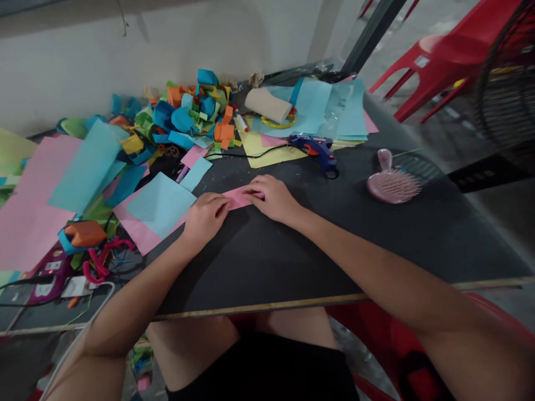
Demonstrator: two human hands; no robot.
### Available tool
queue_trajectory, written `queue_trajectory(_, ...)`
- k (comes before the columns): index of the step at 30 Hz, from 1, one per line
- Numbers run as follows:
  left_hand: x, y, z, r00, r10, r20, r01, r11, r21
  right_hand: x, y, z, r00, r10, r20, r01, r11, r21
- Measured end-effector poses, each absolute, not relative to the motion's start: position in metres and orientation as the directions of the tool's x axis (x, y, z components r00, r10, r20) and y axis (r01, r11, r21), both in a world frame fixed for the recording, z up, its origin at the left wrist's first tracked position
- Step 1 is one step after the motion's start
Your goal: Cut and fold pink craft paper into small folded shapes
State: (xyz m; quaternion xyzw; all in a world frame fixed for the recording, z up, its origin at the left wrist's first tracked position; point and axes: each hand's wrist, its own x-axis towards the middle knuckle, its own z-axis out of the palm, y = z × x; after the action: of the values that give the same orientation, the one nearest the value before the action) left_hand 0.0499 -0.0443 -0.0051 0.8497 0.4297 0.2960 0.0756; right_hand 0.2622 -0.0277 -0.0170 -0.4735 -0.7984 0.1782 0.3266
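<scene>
A narrow strip of pink paper (237, 199) lies on the dark table between my two hands. My left hand (206, 217) pinches its left end, fingers curled down at the tabletop. At the other end my right hand (270, 196) grips the strip, thumb and fingertips closed on it. The paper looks folded near the right fingers, though they hide part of it. Just left of my left hand, a light blue sheet (161, 203) rests on a larger pink sheet (140, 242).
A blue glue gun (320, 150) with a black cord lies beyond my right hand. To the right is a pink hairbrush (390, 181). Folded paper pieces (179, 117) are heaped along the wall. A purple power strip (52, 275) sits at left, a fan (507, 83) at far right.
</scene>
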Motion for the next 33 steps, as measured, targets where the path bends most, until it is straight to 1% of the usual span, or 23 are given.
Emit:
queue_trajectory(5, 0.051, -0.048, -0.003, 0.494, 0.777, 0.390, 0.743, -0.610, 0.274, 0.264, -0.027, -0.016, -0.324, 0.891, 0.317, 0.653, 0.453, -0.607)
queue_trajectory(10, 0.055, -0.074, 0.009, 0.509, 0.819, 0.266, 0.837, -0.543, 0.070, 0.265, -0.030, -0.017, -0.306, 0.893, 0.329, 0.662, 0.448, -0.601)
queue_trajectory(12, 0.056, -0.084, 0.012, 0.507, 0.834, 0.216, 0.851, -0.524, 0.025, 0.266, -0.030, -0.018, -0.306, 0.891, 0.336, 0.663, 0.453, -0.596)
queue_trajectory(16, 0.057, -0.093, 0.014, 0.491, 0.861, 0.134, 0.869, -0.495, 0.001, 0.268, -0.030, -0.018, -0.314, 0.886, 0.342, 0.654, 0.463, -0.599)
queue_trajectory(20, 0.058, -0.091, 0.011, 0.469, 0.877, 0.102, 0.883, -0.470, -0.016, 0.267, -0.030, -0.018, -0.323, 0.880, 0.348, 0.653, 0.473, -0.592)
queue_trajectory(24, 0.061, -0.093, 0.006, 0.450, 0.883, 0.137, 0.891, -0.454, -0.003, 0.266, -0.029, -0.021, -0.315, 0.874, 0.370, 0.657, 0.482, -0.580)
queue_trajectory(29, 0.064, -0.095, 0.005, 0.406, 0.896, 0.180, 0.912, -0.409, -0.023, 0.264, -0.025, -0.025, -0.296, 0.880, 0.372, 0.635, 0.472, -0.611)
queue_trajectory(31, 0.063, -0.092, 0.004, 0.456, 0.875, 0.160, 0.887, -0.462, -0.001, 0.263, -0.024, -0.025, -0.296, 0.882, 0.365, 0.632, 0.468, -0.618)
queue_trajectory(33, 0.062, -0.086, 0.003, 0.571, 0.812, 0.119, 0.813, -0.580, 0.052, 0.263, -0.024, -0.025, -0.302, 0.882, 0.362, 0.627, 0.469, -0.622)
